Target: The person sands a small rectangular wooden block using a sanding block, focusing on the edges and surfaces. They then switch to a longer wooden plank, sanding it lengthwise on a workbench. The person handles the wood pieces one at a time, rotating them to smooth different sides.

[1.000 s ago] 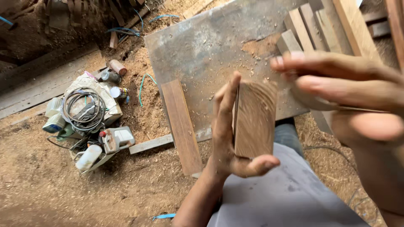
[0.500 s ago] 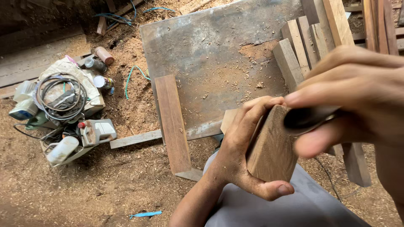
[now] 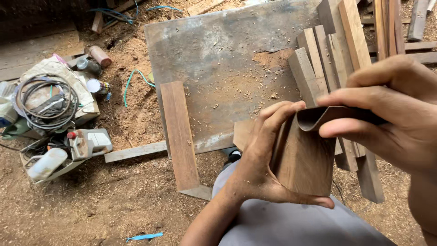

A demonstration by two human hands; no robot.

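Wooden block (image 3: 306, 161) in left hand (image 3: 259, 159), sandpaper (image 3: 334, 115) under right hand (image 3: 387, 109).

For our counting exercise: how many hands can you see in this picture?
2. The left hand grips the wooden block at centre; the right hand presses folded sandpaper on its top edge. No others show.

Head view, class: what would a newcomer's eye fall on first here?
First, the two hands up close: the left hand grips a brown wooden block, and the right hand presses a folded dark sheet on its top edge. Behind lies a grey board dusted with sawdust, and a coiled cable sits at far left.
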